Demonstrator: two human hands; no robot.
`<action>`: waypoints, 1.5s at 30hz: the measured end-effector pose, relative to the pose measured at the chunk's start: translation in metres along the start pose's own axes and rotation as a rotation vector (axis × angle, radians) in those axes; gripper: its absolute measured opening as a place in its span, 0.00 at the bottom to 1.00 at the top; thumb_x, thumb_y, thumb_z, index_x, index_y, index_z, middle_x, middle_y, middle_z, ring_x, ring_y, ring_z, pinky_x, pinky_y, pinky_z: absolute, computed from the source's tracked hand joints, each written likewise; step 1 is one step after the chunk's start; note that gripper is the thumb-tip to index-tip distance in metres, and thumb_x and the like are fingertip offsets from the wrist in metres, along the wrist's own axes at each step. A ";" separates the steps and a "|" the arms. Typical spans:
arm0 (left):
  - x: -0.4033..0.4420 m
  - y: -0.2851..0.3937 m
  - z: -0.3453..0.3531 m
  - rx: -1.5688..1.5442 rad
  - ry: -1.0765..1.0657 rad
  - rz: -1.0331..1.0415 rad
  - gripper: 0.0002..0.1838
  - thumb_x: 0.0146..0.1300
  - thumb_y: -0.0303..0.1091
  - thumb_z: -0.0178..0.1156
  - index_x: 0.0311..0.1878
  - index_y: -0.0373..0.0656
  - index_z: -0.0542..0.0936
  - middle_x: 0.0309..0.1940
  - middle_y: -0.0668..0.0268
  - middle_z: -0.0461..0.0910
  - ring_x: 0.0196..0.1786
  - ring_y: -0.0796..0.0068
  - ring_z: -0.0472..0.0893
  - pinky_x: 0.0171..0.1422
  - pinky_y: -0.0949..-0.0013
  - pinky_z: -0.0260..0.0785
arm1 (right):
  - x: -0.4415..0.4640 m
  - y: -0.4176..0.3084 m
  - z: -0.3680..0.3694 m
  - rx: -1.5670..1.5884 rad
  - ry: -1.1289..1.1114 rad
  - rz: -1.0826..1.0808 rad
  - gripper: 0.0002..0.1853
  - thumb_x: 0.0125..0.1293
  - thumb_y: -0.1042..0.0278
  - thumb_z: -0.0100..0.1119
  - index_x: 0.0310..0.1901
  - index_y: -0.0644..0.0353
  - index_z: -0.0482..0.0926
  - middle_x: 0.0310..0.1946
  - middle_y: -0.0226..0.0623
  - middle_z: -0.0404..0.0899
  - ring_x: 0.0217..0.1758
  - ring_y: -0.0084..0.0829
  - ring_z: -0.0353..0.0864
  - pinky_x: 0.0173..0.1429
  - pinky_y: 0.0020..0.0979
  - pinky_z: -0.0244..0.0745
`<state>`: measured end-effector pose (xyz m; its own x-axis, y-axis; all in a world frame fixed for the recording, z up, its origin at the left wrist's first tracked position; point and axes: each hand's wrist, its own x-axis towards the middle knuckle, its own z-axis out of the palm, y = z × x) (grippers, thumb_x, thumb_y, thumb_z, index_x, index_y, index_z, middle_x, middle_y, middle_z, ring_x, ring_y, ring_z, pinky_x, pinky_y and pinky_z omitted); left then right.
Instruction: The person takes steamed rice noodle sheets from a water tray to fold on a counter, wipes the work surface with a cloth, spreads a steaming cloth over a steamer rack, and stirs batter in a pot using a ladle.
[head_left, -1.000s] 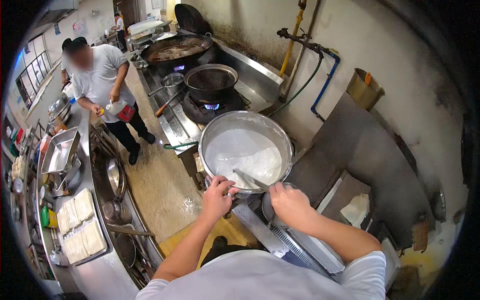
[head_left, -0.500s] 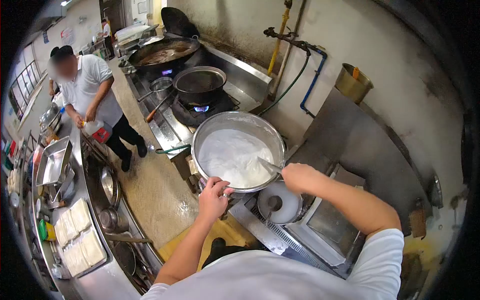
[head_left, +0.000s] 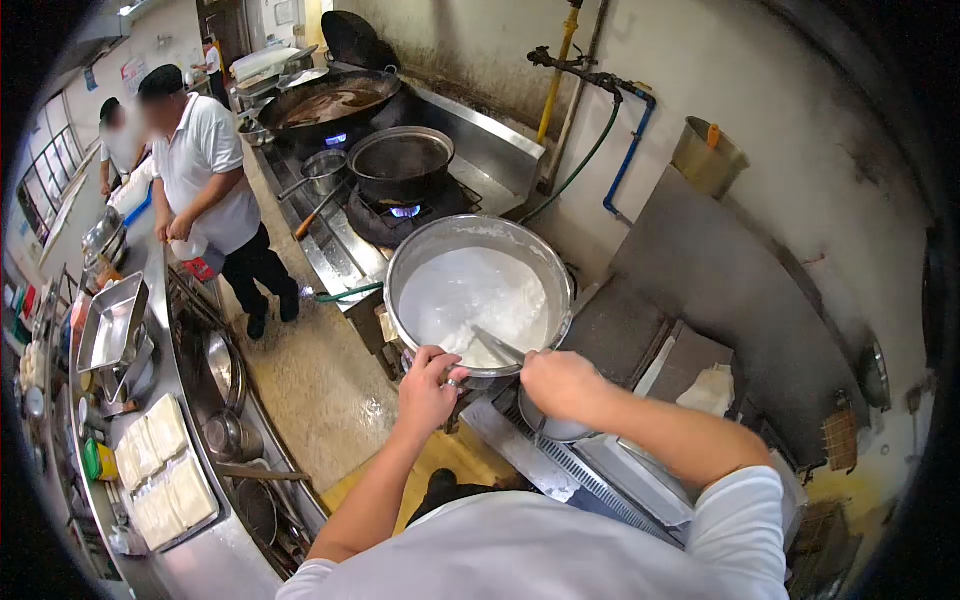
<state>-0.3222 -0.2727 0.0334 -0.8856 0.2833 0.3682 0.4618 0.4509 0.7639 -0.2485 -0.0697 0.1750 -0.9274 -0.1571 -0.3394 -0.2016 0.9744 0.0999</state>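
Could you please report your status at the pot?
Left hand holding pot at rim. Right hand gripping metal tool, dipped in white contents. No obstruction visible.

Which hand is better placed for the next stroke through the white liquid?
Probably the right hand: it grips the utensil, whose far end dips into the white liquid. The left hand holds the pot by its rim.

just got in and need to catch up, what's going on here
Someone is working over a large metal pot of white liquid. Their left hand holds the near rim, while the right hand grips a metal utensil whose far end is in the liquid. Beyond it, a dark pot sits over a lit burner. At the left, a co-worker holds a container with a red label.
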 end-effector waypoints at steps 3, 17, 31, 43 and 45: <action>0.001 0.005 -0.002 -0.010 -0.003 -0.009 0.11 0.62 0.37 0.72 0.46 0.47 0.87 0.46 0.65 0.80 0.34 0.60 0.84 0.41 0.57 0.76 | 0.015 -0.004 0.047 -0.114 0.217 0.123 0.19 0.65 0.73 0.58 0.55 0.74 0.80 0.39 0.51 0.86 0.41 0.43 0.91 0.42 0.37 0.88; -0.003 -0.002 0.002 0.012 -0.009 -0.046 0.11 0.63 0.39 0.72 0.46 0.48 0.87 0.49 0.65 0.81 0.44 0.55 0.85 0.46 0.55 0.78 | 0.036 0.088 -0.056 0.381 -0.522 0.256 0.07 0.60 0.74 0.58 0.32 0.69 0.83 0.25 0.45 0.80 0.19 0.36 0.75 0.21 0.40 0.69; -0.001 -0.005 0.004 0.065 0.034 0.042 0.13 0.65 0.43 0.72 0.45 0.46 0.88 0.47 0.63 0.81 0.29 0.63 0.83 0.38 0.61 0.76 | -0.010 0.040 0.046 1.484 -0.052 0.391 0.16 0.76 0.62 0.55 0.31 0.61 0.78 0.18 0.27 0.72 0.14 0.19 0.66 0.15 0.27 0.56; 0.002 -0.002 -0.002 -0.008 -0.052 -0.036 0.11 0.61 0.39 0.73 0.45 0.47 0.88 0.47 0.63 0.81 0.36 0.58 0.84 0.42 0.57 0.77 | -0.072 -0.006 0.104 1.298 0.368 0.402 0.14 0.76 0.64 0.58 0.55 0.63 0.81 0.23 0.29 0.76 0.28 0.21 0.73 0.34 0.31 0.71; 0.003 0.001 -0.004 0.012 -0.053 -0.025 0.11 0.62 0.39 0.73 0.45 0.47 0.87 0.47 0.63 0.81 0.37 0.58 0.84 0.42 0.57 0.77 | -0.079 -0.019 0.111 1.233 0.489 0.405 0.15 0.75 0.64 0.59 0.56 0.63 0.80 0.22 0.32 0.75 0.28 0.22 0.73 0.34 0.31 0.72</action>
<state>-0.3243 -0.2750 0.0370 -0.8931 0.3160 0.3200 0.4402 0.4684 0.7660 -0.1364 -0.0574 0.0962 -0.9204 0.3778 -0.1010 0.2733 0.4365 -0.8572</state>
